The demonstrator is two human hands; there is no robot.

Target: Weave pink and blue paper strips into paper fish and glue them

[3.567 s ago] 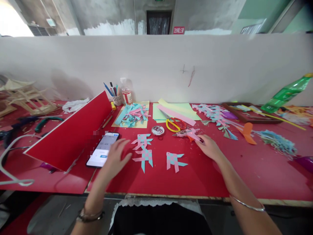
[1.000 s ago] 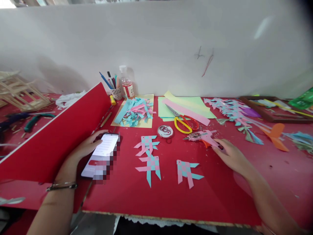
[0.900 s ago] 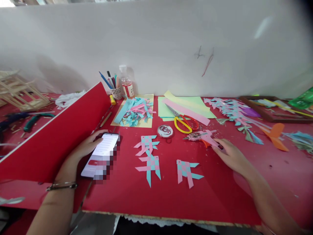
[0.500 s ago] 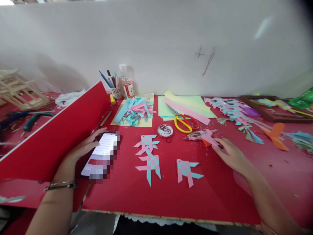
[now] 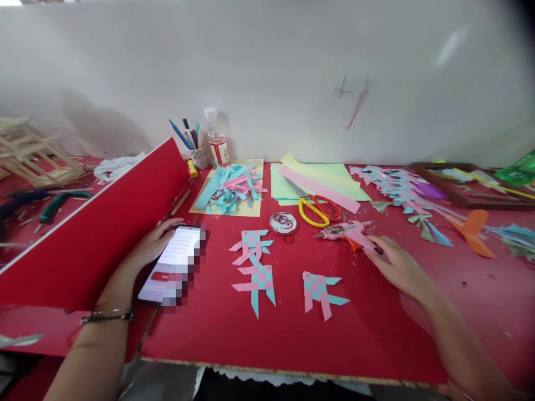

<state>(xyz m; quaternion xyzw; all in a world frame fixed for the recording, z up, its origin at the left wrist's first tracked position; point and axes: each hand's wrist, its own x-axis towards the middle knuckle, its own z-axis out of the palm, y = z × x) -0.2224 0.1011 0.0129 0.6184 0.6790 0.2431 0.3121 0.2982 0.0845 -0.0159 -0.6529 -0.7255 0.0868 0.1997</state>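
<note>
My left hand (image 5: pixel 152 248) is at the upper left edge of a smartphone (image 5: pixel 179 245), thumb along its side and fingers partly hidden by it. The phone's screen is lit, and part of it is blurred out. My right hand (image 5: pixel 395 264) grips the handle end of a pink hot glue gun (image 5: pixel 360 235), whose nozzle points left. Between my hands lie woven pink-and-blue paper fish: two close together, an upper fish (image 5: pixel 253 240) and a lower fish (image 5: pixel 261 277), and a separate fish (image 5: pixel 316 287) to their right.
Scissors (image 5: pixel 313 211) lie behind the glue gun, beside a small round dish (image 5: pixel 283 223). Paper scraps (image 5: pixel 234 189), coloured sheets (image 5: pixel 351 189), a pen cup (image 5: pixel 198 157) and a bottle (image 5: pixel 218 142) stand farther back. A red board (image 5: pixel 104 228) slants up at left.
My left thumb has drawn back from over the phone screen to its edge. My right hand and the glue gun have hardly moved.
</note>
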